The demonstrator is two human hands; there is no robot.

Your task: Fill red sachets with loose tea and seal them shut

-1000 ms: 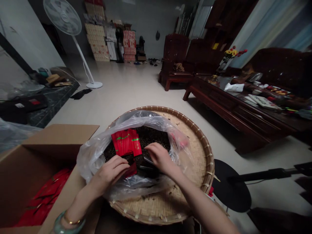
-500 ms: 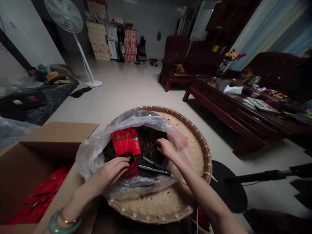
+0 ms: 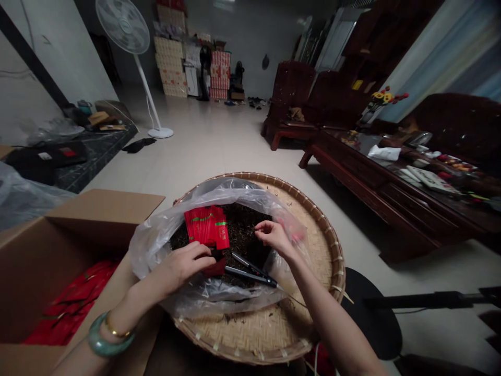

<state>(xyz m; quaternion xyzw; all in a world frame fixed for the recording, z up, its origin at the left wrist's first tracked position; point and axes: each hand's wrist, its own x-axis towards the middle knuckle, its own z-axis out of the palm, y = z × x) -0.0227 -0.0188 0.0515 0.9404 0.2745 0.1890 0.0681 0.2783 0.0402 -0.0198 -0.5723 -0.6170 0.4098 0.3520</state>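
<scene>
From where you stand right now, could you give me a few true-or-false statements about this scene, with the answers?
1. The jade bangle is on the person's left wrist. True.
2. The right hand grips the slim metal tool. False: the hand is raised apart from the tool, which lies below it.
3. The red packets lie on the dark leaves inside the clear plastic bag. True.
4. The cardboard box is to the right of the round woven tray. False: it is to the left of the tray.
5. A standing fan stands in the room beyond the tray. True.
</scene>
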